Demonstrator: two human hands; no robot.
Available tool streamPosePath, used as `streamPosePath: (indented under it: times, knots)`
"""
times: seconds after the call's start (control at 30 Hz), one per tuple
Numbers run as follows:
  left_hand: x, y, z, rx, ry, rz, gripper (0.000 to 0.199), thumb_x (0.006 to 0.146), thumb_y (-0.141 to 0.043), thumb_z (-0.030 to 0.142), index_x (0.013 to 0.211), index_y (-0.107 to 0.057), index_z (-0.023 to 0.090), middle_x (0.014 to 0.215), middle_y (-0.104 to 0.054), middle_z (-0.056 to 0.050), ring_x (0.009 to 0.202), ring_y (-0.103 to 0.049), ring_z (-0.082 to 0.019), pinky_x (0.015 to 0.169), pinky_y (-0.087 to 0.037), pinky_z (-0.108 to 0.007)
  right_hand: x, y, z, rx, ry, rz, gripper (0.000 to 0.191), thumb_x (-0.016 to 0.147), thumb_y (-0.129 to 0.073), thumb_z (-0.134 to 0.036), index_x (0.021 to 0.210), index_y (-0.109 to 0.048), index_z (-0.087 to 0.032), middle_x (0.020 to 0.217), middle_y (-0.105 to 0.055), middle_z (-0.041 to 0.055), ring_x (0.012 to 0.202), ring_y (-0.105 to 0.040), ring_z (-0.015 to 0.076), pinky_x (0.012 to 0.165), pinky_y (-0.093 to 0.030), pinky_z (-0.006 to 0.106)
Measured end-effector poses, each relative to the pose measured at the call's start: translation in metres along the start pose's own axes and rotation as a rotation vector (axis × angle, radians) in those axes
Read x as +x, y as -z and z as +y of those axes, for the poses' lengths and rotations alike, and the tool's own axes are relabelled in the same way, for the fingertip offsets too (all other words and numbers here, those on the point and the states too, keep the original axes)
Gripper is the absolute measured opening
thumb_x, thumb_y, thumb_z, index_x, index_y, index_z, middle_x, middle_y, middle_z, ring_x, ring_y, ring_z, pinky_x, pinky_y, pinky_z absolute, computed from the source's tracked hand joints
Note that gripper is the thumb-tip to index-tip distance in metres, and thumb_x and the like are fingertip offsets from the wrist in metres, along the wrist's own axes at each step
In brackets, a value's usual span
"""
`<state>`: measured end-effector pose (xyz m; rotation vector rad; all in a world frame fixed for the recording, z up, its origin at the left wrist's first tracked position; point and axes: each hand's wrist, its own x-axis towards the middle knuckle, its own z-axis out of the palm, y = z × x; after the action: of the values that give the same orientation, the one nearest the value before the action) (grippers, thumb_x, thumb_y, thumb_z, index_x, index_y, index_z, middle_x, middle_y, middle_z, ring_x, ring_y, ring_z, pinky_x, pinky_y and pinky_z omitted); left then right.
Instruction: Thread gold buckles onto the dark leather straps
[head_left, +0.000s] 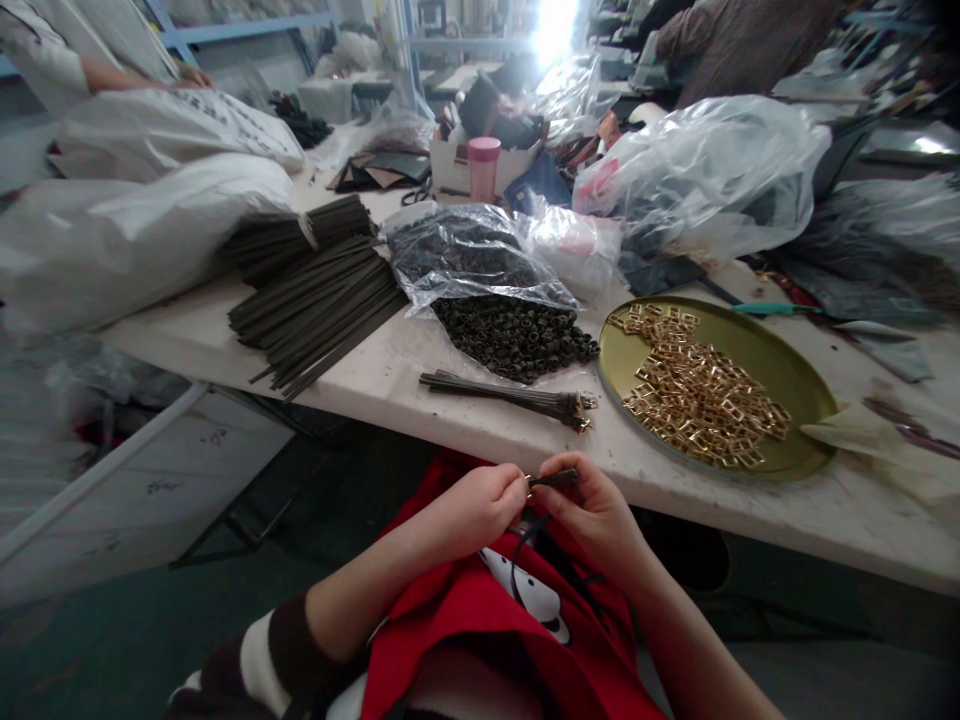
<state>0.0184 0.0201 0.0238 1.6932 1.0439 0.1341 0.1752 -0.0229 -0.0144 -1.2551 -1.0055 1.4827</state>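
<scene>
My left hand is closed in a pinch at a small gold buckle, most of which its fingers hide. Between finger and thumb, my right hand grips a thin dark strap that meets the buckle. A strap end hangs below the hands over a red apron. Just beyond, on the table, lies a small bundle of finished-looking straps with gold buckles at its right end. Behind it spreads a heap of small dark loops, partly under clear plastic. Gold buckles are piled in a round olive tray.
Stacks of long dark straps lie left, against white sacks. A pink-lidded cup stands before a white box. Large clear plastic bags fill the back right. Another person's arm rests by the sacks; another person is at back right.
</scene>
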Motion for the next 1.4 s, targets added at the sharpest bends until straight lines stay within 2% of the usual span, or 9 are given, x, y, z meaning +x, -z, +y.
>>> streamPosePath:
  times: [0.27,0.4,0.5,0.57,0.63,0.73,0.83,1.13,1.4]
  knots:
    - [0.001,-0.001,-0.002,0.029,-0.025,-0.003,0.023,0.084,-0.034,0.029,0.069,-0.045,0.016,0.063,-0.047,0.002,0.057,-0.043,-0.01,0.051,-0.032,-0.021,-0.003,-0.003,-0.002,-0.191,0.093,0.071,0.016,0.073,-0.061,-0.031,0.082,-0.052,-0.022,0.067,-0.06,-0.0017,0.059,-0.057,0.0146,0.057,-0.046,0.027]
    - [0.004,-0.008,-0.005,0.08,-0.037,0.069,0.021,0.083,-0.034,0.026,0.069,-0.047,0.016,0.064,-0.05,0.001,0.059,-0.045,-0.011,0.053,-0.032,-0.022,-0.006,-0.006,0.003,-0.474,0.323,0.177,0.003,0.075,-0.058,-0.023,0.077,-0.055,-0.023,0.072,-0.058,0.0011,0.066,-0.055,0.0163,0.062,-0.044,0.03]
    - [0.004,-0.011,-0.008,0.129,-0.04,0.128,0.02,0.082,-0.033,0.023,0.07,-0.048,0.016,0.067,-0.054,-0.001,0.063,-0.047,-0.013,0.057,-0.034,-0.023,-0.005,-0.01,0.009,-0.539,0.439,0.199,0.004,0.076,-0.056,-0.021,0.074,-0.055,-0.024,0.074,-0.058,0.0022,0.069,-0.054,0.0173,0.066,-0.043,0.031]
    - [0.003,-0.009,-0.008,0.135,-0.043,0.098,0.016,0.081,-0.035,0.021,0.074,-0.049,0.016,0.071,-0.056,-0.001,0.064,-0.048,-0.013,0.058,-0.035,-0.023,-0.002,-0.01,0.011,-0.489,0.371,0.211,0.003,0.075,-0.058,-0.023,0.075,-0.054,-0.024,0.073,-0.057,0.0015,0.067,-0.053,0.0166,0.064,-0.043,0.031]
    - [0.0,-0.004,-0.005,0.115,-0.056,0.024,0.012,0.078,-0.038,0.02,0.078,-0.049,0.016,0.075,-0.057,-0.001,0.065,-0.048,-0.013,0.059,-0.036,-0.022,0.002,-0.008,0.01,-0.355,0.21,0.205,0.011,0.074,-0.061,-0.028,0.078,-0.052,-0.023,0.068,-0.055,-0.0006,0.061,-0.052,0.0147,0.059,-0.043,0.029]
    - [-0.002,0.006,0.001,0.076,-0.068,-0.076,0.011,0.077,-0.039,0.019,0.078,-0.049,0.016,0.075,-0.056,0.0,0.065,-0.047,-0.012,0.058,-0.036,-0.021,0.008,-0.004,0.004,-0.062,-0.013,0.118,0.025,0.069,-0.066,-0.036,0.081,-0.049,-0.022,0.061,-0.053,-0.0043,0.054,-0.05,0.012,0.052,-0.041,0.025]
    - [0.002,0.011,0.004,0.049,-0.07,-0.086,0.017,0.081,-0.037,0.024,0.074,-0.049,0.015,0.068,-0.052,0.001,0.062,-0.046,-0.011,0.055,-0.034,-0.02,0.012,-0.001,0.0,0.117,-0.111,0.056,0.032,0.064,-0.07,-0.04,0.079,-0.047,-0.022,0.061,-0.054,-0.0053,0.054,-0.051,0.0114,0.052,-0.042,0.024]
    - [0.012,0.004,-0.008,0.152,-0.114,0.078,0.027,0.087,-0.037,0.032,0.073,-0.052,0.015,0.069,-0.055,-0.001,0.063,-0.049,-0.012,0.056,-0.034,-0.022,0.012,-0.01,-0.001,0.003,0.01,0.192,0.027,0.067,-0.068,-0.04,0.077,-0.051,-0.021,0.06,-0.054,-0.0044,0.054,-0.051,0.0116,0.052,-0.042,0.024]
    - [0.007,-0.002,-0.017,0.322,-0.205,0.139,0.027,0.088,-0.036,0.033,0.08,-0.055,0.016,0.078,-0.06,-0.004,0.07,-0.053,-0.015,0.063,-0.038,-0.024,0.008,-0.015,-0.007,0.131,-0.044,0.172,0.031,0.064,-0.07,-0.041,0.076,-0.05,-0.021,0.062,-0.051,-0.0052,0.054,-0.048,0.01,0.053,-0.04,0.023]
